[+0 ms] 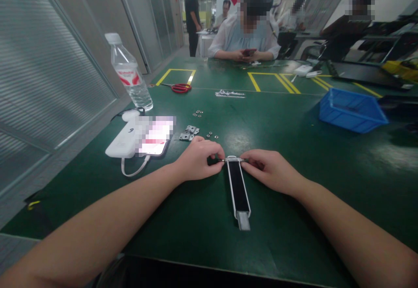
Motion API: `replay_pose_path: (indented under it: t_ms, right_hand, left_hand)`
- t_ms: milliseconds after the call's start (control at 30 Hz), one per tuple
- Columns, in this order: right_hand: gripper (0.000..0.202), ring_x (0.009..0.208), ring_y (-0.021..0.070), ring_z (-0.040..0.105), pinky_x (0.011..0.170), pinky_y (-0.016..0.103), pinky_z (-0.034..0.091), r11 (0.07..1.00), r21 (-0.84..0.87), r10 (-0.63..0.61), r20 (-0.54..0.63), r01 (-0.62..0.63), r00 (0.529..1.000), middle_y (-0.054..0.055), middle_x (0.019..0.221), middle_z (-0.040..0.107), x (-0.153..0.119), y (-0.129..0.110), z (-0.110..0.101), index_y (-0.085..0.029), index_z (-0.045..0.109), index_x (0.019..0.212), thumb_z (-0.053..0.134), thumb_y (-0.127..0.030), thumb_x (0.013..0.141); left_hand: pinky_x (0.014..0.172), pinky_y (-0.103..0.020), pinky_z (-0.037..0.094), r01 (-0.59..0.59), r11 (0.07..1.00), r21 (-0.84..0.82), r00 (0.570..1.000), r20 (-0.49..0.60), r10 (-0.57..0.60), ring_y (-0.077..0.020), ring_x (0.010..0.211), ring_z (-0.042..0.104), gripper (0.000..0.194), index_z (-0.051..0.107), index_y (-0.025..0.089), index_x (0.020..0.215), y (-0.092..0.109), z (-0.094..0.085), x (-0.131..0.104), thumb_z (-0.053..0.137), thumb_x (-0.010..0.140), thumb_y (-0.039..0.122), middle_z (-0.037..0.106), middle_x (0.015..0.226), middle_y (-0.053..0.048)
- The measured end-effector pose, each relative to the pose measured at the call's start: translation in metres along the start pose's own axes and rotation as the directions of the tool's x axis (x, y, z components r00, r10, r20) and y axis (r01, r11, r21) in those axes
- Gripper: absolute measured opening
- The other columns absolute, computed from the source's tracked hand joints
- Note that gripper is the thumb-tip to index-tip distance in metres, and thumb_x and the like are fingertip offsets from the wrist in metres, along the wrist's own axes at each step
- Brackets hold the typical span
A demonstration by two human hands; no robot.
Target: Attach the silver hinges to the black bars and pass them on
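A long, narrow white frame with a black strip point(238, 188) inside it lies on the green table, a grey metal tab point(243, 221) sticking out of its near end. Across its far end runs a short metallic crosspiece point(233, 159). At the crosspiece's left end, my left hand point(200, 159) is closed on a small dark-handled tool point(214, 161) whose thin metal tip points right. On the opposite side my right hand point(272, 170) pinches at the crosspiece's right end; what lies between those fingertips is mostly hidden. Metal plates point(189, 133) and small nuts point(209, 135) lie beyond my left hand.
Left of my hands are a white power bank point(122, 142), a cabled phone point(158, 135) and a water bottle point(130, 77). Farther back lie red-handled scissors point(180, 88) and small white pieces point(228, 93). A blue bin point(352, 110) stands right. Someone sits across the table point(277, 105).
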State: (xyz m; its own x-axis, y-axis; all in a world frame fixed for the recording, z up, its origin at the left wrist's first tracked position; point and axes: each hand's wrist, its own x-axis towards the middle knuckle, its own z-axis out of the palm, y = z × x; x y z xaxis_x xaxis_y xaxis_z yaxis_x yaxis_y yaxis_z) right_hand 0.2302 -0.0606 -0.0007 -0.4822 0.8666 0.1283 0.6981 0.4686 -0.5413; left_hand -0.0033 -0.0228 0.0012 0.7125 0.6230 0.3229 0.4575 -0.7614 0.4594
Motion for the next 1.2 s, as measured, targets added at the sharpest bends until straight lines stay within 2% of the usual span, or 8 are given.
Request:
replay_pose_path:
  t_ms: [333,633,833,1200]
  right_hand:
    - [0.021,0.061,0.014,0.053,0.057,0.026,0.039,1.0,-0.006,0.021,0.018,-0.021,1.0,0.002,0.068,0.06,0.0001,-0.0017,-0.0017,-0.017,0.067,0.095,0.049,-0.028,0.09]
    - [0.023,0.06,0.0136,0.053,0.056,0.026,0.039,1.0,0.002,-0.008,-0.002,0.008,1.0,0.002,0.069,0.061,-0.0001,0.0017,0.0006,-0.017,0.068,0.096,0.05,-0.029,0.09]
    - [0.022,0.062,0.0133,0.055,0.057,0.026,0.042,0.999,0.012,-0.035,-0.015,0.036,0.999,0.004,0.076,0.066,0.0,0.0013,0.0006,-0.017,0.068,0.097,0.049,-0.027,0.091]
    - [0.021,0.058,0.0127,0.052,0.055,0.025,0.039,1.0,0.01,-0.022,-0.021,0.022,1.0,0.002,0.068,0.061,-0.0004,0.0015,0.0015,-0.017,0.068,0.096,0.05,-0.027,0.09]
  left_hand:
    - [0.081,-0.032,0.03,-0.007,1.0,-0.011,1.0,0.0,0.007,-0.0132,0.073,0.062,0.004,0.061,0.019,0.082,-0.0005,-0.0003,-0.0002,0.06,0.079,0.021,0.068,0.08,0.003]
    - [0.081,-0.031,0.028,-0.014,1.0,0.008,1.0,0.013,0.014,-0.0125,0.077,0.062,0.004,0.063,0.019,0.085,-0.001,-0.0008,0.0003,0.062,0.082,0.021,0.07,0.085,0.004]
    - [0.08,-0.031,0.028,-0.027,1.0,0.003,1.0,0.004,0.027,-0.0126,0.079,0.063,0.004,0.064,0.02,0.087,-0.0015,0.0001,-0.0002,0.061,0.083,0.021,0.07,0.086,0.004]
    - [0.079,-0.032,0.027,-0.016,1.0,-0.009,1.0,0.02,0.016,-0.0122,0.075,0.061,0.006,0.063,0.02,0.088,-0.001,-0.0011,-0.0003,0.061,0.082,0.022,0.069,0.088,0.004]
